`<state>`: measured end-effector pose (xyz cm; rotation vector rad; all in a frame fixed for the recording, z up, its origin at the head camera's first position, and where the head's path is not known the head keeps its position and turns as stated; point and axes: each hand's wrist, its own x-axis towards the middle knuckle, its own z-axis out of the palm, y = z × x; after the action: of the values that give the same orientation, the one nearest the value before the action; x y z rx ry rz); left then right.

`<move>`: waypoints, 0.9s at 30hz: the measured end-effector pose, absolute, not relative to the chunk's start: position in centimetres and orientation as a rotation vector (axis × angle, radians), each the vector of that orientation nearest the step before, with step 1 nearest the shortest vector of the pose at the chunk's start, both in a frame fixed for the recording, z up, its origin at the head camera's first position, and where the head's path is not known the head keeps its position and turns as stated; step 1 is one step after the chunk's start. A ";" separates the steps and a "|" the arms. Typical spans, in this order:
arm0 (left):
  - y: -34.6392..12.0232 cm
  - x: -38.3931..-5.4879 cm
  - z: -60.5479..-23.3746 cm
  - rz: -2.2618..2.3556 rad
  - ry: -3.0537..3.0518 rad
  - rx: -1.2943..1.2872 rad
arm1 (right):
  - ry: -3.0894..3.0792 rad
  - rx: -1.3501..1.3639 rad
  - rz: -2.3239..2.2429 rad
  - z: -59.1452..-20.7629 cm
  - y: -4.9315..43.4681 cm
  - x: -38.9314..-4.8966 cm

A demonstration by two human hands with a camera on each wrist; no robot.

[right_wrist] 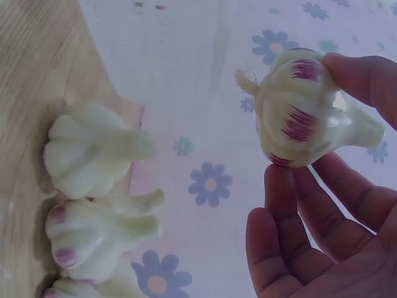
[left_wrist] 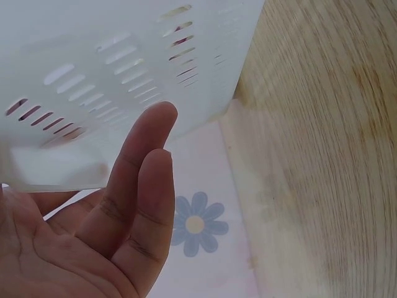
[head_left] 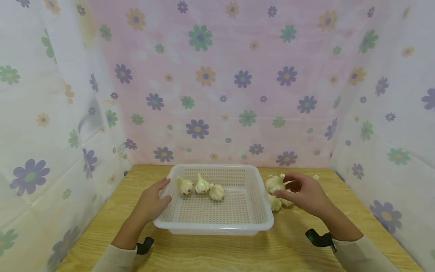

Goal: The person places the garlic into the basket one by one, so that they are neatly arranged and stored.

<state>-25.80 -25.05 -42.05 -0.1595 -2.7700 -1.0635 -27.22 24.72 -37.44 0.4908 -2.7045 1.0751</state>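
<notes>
Right hand: I have the right hand (head_left: 309, 194) just beyond the basket's right side, thumb and fingertips pinching one garlic bulb.
Held garlic bulb: the held bulb (head_left: 274, 184) is creamy white, its stem pointing up in my head view; my right wrist view shows purple streaks on its skin and a tuft of roots. It is beside the right rim, outside the basket.
Left hand: the left hand (head_left: 149, 202) rests at the basket's left rim, thumb spread from the fingers. In my left wrist view, two fingers extend along the outer wall. I cannot tell how firmly they press.
Basket: the white plastic basket (head_left: 213, 226), slotted and rectangular, stands in front of the person.
Bulbs inside: three sit toward the back left, a left bulb (head_left: 185, 186), a middle bulb (head_left: 202, 185) and a right bulb (head_left: 216, 192), close together in a short row.
Bulbs outside: more loose bulbs (head_left: 274, 203) lie right of the basket, partly hidden by the right hand; I cannot count them all.
Table: wood-grained table (head_left: 190, 253), under everything.
Backdrop: pale cloth (head_left: 217, 56) printed with purple, green and orange flowers.
Wrists: light sleeves (head_left: 113, 258), each with a dark device (head_left: 145, 245) nearby.
</notes>
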 end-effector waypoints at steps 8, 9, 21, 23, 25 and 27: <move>-25.8 -25.4 -42.1 -1.008 -2.775 -0.146 | -2.702 0.588 1.124 -36.8 21.7 -29.0; -25.9 -25.4 -42.1 -1.010 -2.770 -0.147 | -2.706 0.596 1.137 -36.6 21.3 -29.3; -25.2 -25.7 -42.4 -1.033 -2.759 -0.170 | -2.821 0.542 1.172 -35.0 18.6 -31.7; -25.2 -25.8 -42.3 -1.026 -2.754 -0.168 | -2.820 0.551 1.202 -34.7 17.9 -32.1; -25.2 -25.9 -42.2 -1.025 -2.757 -0.166 | -2.821 0.562 1.227 -34.5 17.3 -32.5; -25.2 -25.9 -42.0 -1.027 -2.764 -0.169 | -2.826 0.578 1.237 -34.5 16.8 -32.9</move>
<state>-25.93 -25.16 -42.03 -0.1689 -2.7638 -1.0266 -32.86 16.84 -34.51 0.5782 -2.8263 1.2374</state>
